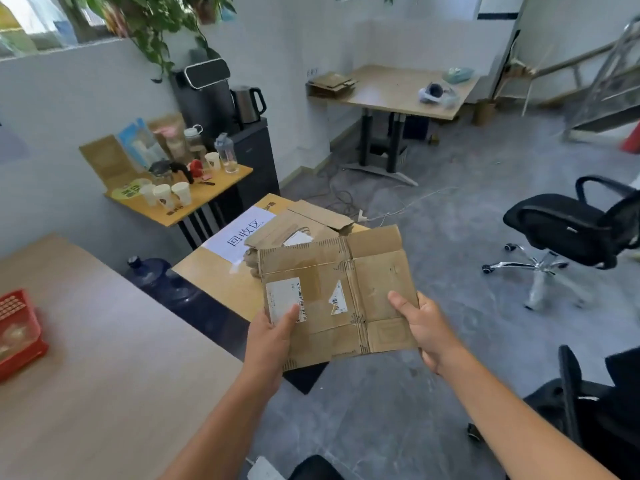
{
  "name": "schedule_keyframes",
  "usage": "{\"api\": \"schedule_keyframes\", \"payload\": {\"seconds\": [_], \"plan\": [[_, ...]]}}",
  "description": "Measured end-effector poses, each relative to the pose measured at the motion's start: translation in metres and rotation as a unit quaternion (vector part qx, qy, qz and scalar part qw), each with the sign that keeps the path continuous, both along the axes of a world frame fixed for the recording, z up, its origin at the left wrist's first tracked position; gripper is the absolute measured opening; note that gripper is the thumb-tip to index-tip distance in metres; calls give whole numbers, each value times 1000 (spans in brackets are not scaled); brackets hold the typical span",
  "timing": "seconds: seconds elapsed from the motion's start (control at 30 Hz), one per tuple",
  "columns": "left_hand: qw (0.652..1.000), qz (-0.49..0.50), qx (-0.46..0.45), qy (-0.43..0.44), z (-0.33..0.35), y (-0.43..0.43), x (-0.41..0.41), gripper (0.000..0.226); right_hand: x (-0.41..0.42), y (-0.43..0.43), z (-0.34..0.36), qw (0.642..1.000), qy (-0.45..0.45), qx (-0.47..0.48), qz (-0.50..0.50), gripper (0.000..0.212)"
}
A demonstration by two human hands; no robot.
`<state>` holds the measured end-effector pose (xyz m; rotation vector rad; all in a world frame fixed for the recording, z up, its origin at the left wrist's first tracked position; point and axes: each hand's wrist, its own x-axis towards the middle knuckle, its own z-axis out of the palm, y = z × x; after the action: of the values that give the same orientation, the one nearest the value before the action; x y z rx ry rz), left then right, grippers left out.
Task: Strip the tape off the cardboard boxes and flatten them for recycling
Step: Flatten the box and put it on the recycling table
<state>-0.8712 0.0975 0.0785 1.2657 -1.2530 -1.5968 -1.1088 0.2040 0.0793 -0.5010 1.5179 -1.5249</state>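
Observation:
A flattened brown cardboard box (349, 289) with a white shipping label and a small torn sticker is held flat in the air in front of me. My left hand (272, 337) grips its near left edge, thumb on the label. My right hand (420, 323) grips its near right edge, thumb on top. Just beyond it, other flattened cardboard pieces (301, 221) lie stacked on a low yellow table (221, 282) that bears a white paper sign (239, 233).
A light wooden table (104, 358) with a red basket (17, 334) is at left. Water jugs (156, 275) stand on the floor beside it. A side table with cups (180, 199) is behind; black office chairs (575, 226) at right.

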Motion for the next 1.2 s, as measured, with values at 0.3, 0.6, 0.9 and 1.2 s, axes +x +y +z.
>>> {"api": "schedule_keyframes", "payload": {"seconds": [0.3,0.6,0.9,1.2], "plan": [[997,67,32,6,-38,-116,-83,38,-94,-148,-22,995,71,41,59,22],[978,181,85,-67,-57,-213,-137,17,-153,-319,-9,959,195,76,189,16],[883,256,44,-391,-115,-288,-173,35,-187,-478,-86,833,410,126,351,32],[804,182,42,-565,-164,-290,-186,55,-184,-495,-166,590,644,25,486,75]]}}
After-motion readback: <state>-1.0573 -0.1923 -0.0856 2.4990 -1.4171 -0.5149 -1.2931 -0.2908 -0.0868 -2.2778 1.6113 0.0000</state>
